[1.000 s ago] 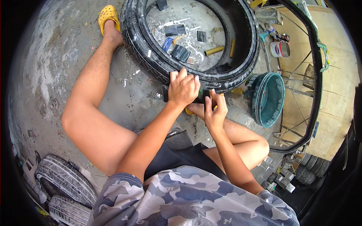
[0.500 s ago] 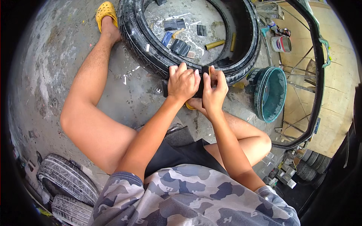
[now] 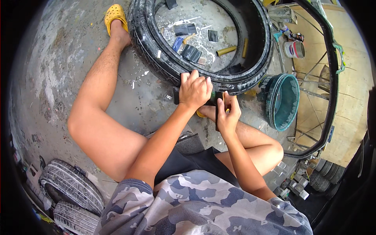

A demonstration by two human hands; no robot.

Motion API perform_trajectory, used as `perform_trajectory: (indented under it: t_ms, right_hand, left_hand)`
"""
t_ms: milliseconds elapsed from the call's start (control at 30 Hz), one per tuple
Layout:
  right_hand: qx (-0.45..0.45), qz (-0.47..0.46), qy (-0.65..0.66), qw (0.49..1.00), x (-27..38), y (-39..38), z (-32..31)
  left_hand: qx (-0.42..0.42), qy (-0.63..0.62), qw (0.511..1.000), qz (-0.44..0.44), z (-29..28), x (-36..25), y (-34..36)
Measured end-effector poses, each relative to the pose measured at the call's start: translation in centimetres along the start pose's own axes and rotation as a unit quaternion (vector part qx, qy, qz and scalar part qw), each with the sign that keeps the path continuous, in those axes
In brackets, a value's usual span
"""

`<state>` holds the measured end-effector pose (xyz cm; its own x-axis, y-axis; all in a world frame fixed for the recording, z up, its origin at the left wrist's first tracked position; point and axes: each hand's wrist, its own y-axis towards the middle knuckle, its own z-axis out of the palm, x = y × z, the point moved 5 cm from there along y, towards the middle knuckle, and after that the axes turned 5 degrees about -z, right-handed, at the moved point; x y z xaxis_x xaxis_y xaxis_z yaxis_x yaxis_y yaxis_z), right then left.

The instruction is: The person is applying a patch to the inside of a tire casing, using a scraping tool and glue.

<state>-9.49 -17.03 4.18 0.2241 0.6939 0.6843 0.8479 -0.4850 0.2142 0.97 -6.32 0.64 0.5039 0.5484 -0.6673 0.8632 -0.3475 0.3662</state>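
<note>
A large black tire (image 3: pixel 156 58) lies on its side in front of me, its tread wet and whitish. At its near edge my left hand (image 3: pixel 194 89) is closed, knuckles up, fingers curled over a black sheet (image 3: pixel 176 95) whose edge sticks out left of the hand; most of that sheet is hidden. My right hand (image 3: pixel 228 114), just right of it and nearer to me, pinches a thin black strip (image 3: pixel 217 111) on edge between thumb and fingers. A tan edge shows by those fingertips.
Inside the tire's ring lie dark patches (image 3: pixel 191 53), a blue piece (image 3: pixel 177 44) and a yellow-brown tube (image 3: pixel 226 51). A teal bucket (image 3: pixel 282 102) stands right, a white tub (image 3: pixel 293 49) beyond it. More tires (image 3: pixel 70 184) sit at lower left. A black frame (image 3: pixel 331 98) curves along the right.
My right hand has moved down and right with the black strip, away from the left hand. My left hand stays by the tire's near edge. The whole view has shifted slightly.
</note>
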Motion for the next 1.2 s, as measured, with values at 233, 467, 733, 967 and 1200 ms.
perform_trajectory:
  t_ms: [233, 467, 733, 967, 1200]
  right_hand:
    - [-0.003, -0.065, -0.04, 0.997, 2.6, 3.4, 1.5]
    - [-0.004, 0.043, -0.009, 0.999, 2.4, 6.0, 2.2]
    - [-0.02, 0.041, 0.009, 0.999, 0.8, 3.8, 1.4]
    - [0.018, 0.069, 0.002, 0.997, -0.2, 1.2, 0.6]
    - [-0.011, 0.025, 0.029, 0.999, 2.3, 5.0, 2.0]
  left_hand:
    - [-0.01, -0.004, 1.0, -0.016, -0.2, 0.2, 0.0]
    - [-0.002, -0.004, 1.0, -0.016, 0.0, 0.0, 0.1]
    - [0.007, -0.01, 1.0, -0.019, 0.1, 0.1, 0.3]
    - [-0.001, -0.004, 1.0, -0.011, -0.1, 0.2, 0.0]
    - [-0.007, -0.003, 1.0, -0.027, -0.4, 0.2, -0.4]
